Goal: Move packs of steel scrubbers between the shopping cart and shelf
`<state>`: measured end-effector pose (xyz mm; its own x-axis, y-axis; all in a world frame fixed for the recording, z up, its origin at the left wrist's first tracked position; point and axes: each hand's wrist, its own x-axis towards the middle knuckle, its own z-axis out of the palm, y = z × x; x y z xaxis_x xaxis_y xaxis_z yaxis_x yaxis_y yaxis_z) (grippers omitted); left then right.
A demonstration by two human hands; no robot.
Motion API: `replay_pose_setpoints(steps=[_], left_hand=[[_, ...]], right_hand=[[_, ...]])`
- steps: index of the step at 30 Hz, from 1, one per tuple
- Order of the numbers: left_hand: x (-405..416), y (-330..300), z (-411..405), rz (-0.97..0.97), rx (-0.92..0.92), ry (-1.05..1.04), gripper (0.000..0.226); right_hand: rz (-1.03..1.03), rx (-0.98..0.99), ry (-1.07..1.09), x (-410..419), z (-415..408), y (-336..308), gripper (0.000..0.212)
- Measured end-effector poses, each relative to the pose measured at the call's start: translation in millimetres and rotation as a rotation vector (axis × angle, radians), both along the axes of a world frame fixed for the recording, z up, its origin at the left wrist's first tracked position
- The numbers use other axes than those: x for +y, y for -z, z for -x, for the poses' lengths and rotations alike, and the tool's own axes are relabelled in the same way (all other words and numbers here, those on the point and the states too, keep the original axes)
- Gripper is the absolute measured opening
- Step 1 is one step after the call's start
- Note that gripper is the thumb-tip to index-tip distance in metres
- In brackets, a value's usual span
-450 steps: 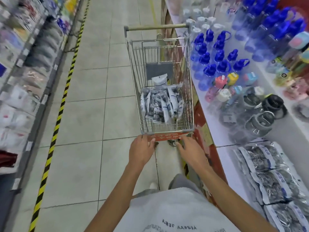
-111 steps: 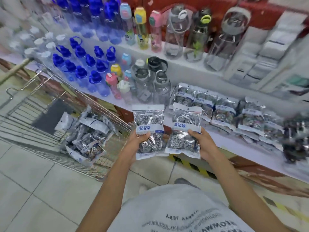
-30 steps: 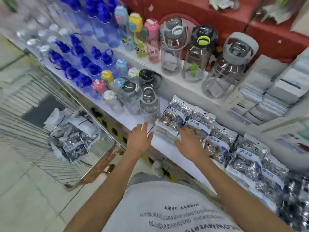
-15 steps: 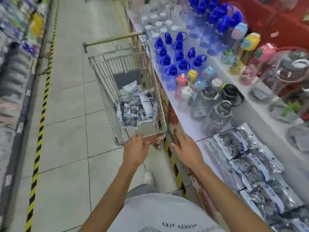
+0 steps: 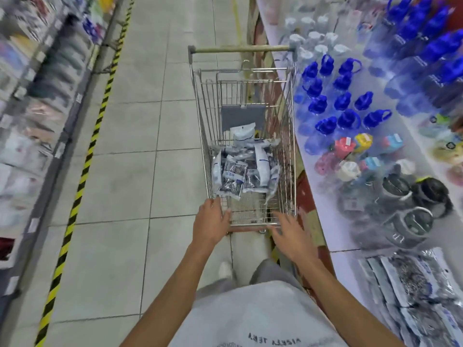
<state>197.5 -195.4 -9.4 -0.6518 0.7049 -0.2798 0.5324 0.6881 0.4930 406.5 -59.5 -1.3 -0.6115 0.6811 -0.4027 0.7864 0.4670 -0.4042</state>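
Observation:
A wire shopping cart [image 5: 198,116] stands in the aisle straight ahead, alongside the white shelf [image 5: 323,211] on the right. Several packs of steel scrubbers [image 5: 234,174] lie heaped in its basket. More scrubber packs [image 5: 413,284] lie in a row on the shelf at lower right. My left hand [image 5: 211,222] grips the near left corner of the cart's rim. My right hand [image 5: 290,230] hovers at the near right end of the rim with fingers spread, holding nothing.
Blue-capped water bottles [image 5: 343,101], coloured small bottles [image 5: 355,149] and large grey jugs [image 5: 403,204] fill the right shelf beyond the packs. A yellow-black floor stripe [image 5: 82,171] runs along blurred shelves [image 5: 30,116] on the left. Tiled floor lies between.
My view has swung from the shelf back to the cart. Both hands left the shelved packs and moved to the cart's near rim; the left has closed on it.

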Motion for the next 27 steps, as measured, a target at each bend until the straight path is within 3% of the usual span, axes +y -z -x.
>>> replay_pose_setpoints(steps=[14,20,24,27], left_hand=[[106.2,61.4,75.3,0.136,-0.212,-0.065,0.056],[165.6,110.0,115.4,0.218,-0.336,-0.191,0.065],[201.7,157.8,145.2,0.267,-0.415,-0.316,0.074],[223.2,199.8,167.2,0.305,-0.452,-0.360,0.078]], right_hand=[[0.121,-0.011,0.051,135.1,135.7,50.9,0.059],[0.229,-0.035,0.199,210.6,197.1,105.2,0.067],[0.304,-0.060,0.296,243.4,226.6,150.9,0.062],[0.327,-0.103,0.362,260.5,243.9,186.7,0.077]])
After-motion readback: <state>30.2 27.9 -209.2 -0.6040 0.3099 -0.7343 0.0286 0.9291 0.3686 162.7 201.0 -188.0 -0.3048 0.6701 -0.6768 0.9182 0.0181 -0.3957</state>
